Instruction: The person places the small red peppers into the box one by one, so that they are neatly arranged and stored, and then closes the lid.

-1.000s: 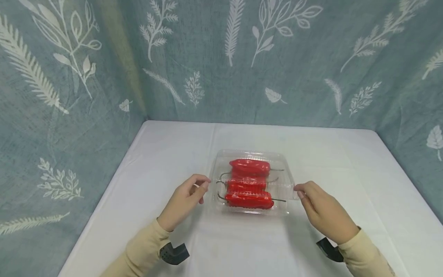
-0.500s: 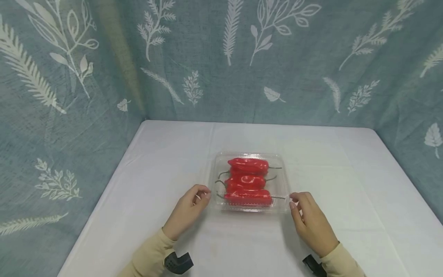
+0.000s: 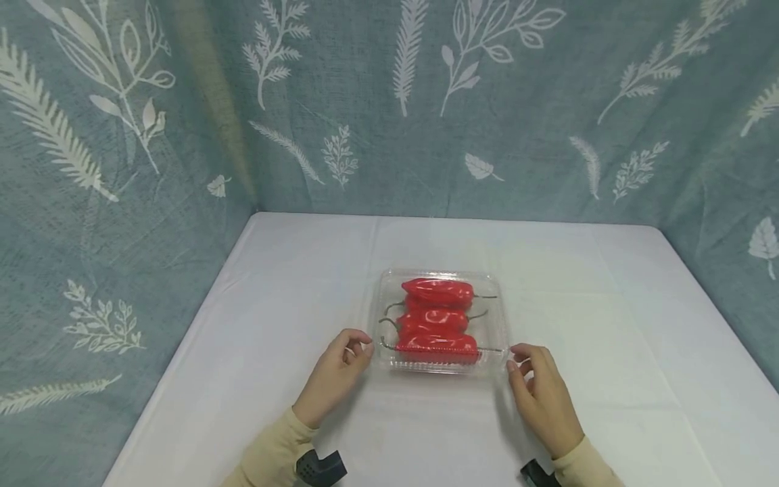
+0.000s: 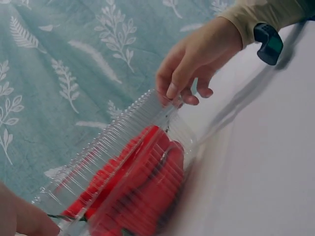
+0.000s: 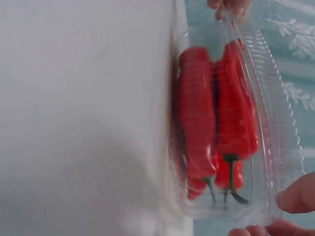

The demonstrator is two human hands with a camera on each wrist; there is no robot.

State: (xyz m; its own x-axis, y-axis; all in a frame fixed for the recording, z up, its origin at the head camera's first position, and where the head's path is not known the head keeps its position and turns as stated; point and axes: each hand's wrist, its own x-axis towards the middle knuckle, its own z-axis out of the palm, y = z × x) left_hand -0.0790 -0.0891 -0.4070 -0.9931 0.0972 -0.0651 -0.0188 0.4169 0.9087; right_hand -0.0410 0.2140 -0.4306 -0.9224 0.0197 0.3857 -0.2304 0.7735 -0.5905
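Observation:
In the head view, a clear plastic clamshell box (image 3: 499, 311) sits mid-table with several shiny red peppers (image 3: 435, 318) inside, green stems pointing left and right. Its ribbed lid (image 4: 113, 132) lies low over the peppers. My left hand (image 3: 337, 368) pinches the near left corner of the lid between thumb and fingers. At the near right corner my right hand (image 3: 544, 396) does the same, its thumb and fingers around the clear edge in the right wrist view. The left hand (image 4: 24, 216) shows only partly in its own wrist view.
A white cloth (image 3: 304, 270) covers the table. Teal curtains (image 3: 389, 135) with white leaf prints stand along the back and sides. A dark wrist device (image 3: 319, 467) is strapped to the left sleeve, another (image 3: 538, 473) to the right.
The lid's front edge has come down from over the middle peppers to the near side. My right hand has moved left and toward me with it; the left has shifted slightly toward me.

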